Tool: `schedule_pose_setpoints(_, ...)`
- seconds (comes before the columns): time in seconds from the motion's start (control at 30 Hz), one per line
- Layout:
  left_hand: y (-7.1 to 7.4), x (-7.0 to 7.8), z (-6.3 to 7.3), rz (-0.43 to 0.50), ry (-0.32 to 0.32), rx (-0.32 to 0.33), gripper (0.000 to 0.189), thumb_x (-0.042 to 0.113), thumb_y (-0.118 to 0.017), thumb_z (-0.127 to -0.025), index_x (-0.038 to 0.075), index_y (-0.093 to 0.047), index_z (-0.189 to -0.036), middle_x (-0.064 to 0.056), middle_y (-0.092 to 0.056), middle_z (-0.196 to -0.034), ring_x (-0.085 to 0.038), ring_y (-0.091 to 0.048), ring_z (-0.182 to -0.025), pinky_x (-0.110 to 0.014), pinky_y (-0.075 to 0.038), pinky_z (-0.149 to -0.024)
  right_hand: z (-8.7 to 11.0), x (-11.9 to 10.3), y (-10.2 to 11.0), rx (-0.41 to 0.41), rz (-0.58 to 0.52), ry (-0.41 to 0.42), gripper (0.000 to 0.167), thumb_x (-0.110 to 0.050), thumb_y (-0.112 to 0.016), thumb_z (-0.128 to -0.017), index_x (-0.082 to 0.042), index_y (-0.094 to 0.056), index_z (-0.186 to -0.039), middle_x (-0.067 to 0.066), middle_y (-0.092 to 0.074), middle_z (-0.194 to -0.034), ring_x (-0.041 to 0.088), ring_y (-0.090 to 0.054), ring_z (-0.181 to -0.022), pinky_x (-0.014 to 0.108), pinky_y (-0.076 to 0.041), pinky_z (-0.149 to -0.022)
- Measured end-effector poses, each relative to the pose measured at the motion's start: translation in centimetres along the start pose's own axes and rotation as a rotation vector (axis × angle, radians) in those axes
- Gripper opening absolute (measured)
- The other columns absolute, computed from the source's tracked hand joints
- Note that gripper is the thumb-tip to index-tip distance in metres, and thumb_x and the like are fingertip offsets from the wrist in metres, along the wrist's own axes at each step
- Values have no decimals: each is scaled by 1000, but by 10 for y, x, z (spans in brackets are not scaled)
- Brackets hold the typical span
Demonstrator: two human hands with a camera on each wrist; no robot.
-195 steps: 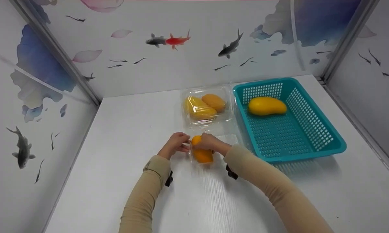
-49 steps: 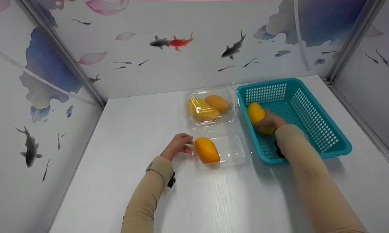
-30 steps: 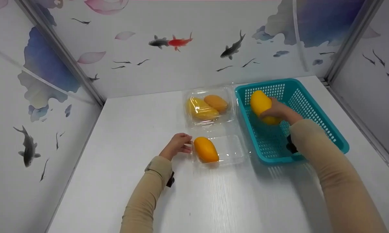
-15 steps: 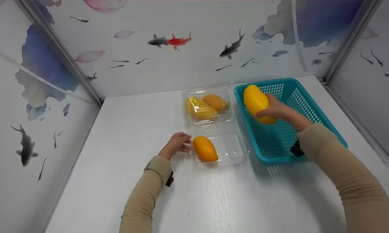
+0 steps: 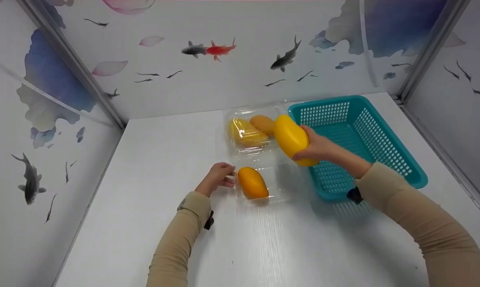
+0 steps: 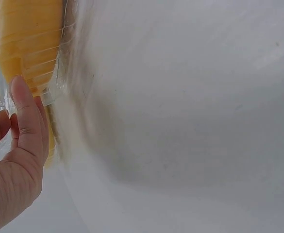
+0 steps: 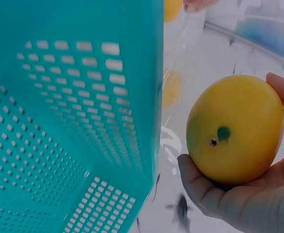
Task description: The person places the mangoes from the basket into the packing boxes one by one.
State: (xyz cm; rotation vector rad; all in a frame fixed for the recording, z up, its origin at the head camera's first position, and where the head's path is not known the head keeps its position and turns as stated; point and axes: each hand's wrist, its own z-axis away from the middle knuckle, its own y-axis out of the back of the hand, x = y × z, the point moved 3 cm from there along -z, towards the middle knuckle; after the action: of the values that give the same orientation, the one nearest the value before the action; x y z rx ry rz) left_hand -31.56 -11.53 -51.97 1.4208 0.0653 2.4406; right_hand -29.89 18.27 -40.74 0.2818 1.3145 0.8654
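Note:
In the head view my right hand (image 5: pixel 321 148) grips a large yellow mango (image 5: pixel 289 137), held in the air beside the teal basket's left rim. Thumb and fingers curl round its end; the right wrist view shows a green spot on the mango (image 7: pixel 243 155). My left hand (image 5: pixel 218 178) pinches the left edge of a clear plastic box (image 5: pixel 277 189). In that box an orange-yellow mango (image 5: pixel 252 182) lies in the left part. The left wrist view has my thumb (image 6: pixel 25 109) against the box's wall, partly hiding the contact.
Behind the near box stands another clear plastic box (image 5: pixel 234 153) holding a yellow mango (image 5: pixel 245 133) and an orange one (image 5: pixel 261 122). A teal perforated basket (image 5: pixel 395 137) sits to the right. Printed panels (image 5: pixel 240 79) wall the white table (image 5: pixel 160 151) at the back and sides.
My right hand has taken the yellow mango from the basket, lifted it and carried it left over the rim. My left hand has stayed at the near box's edge.

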Motion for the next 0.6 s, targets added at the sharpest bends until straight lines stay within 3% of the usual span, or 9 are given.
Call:
schedule_pose_setpoints(0.23, 1, -1, -1, -3, 1, 9, 29, 22, -51, -94, 0, -51, -112, -13, -57, -95, -17, -60, -63, -26, -54, -61, -5, -5, -30, -11, 12, 41, 93, -30, -74, -71, -15, -16, -141, 12, -47, -114, 28, -47, -96, 39, -42, -82)
schedule_pose_setpoints(0.6, 0, 0, 0, 0, -5, 5, 29, 21, -51, -94, 0, -50, -113, -12, -57, -94, -16, -60, -63, -26, -54, -61, -7, -6, -70, -43, 121, -9, 95, -32, -77, -69, -14, -18, -141, 13, -46, -112, 29, -44, -98, 40, -41, -83)
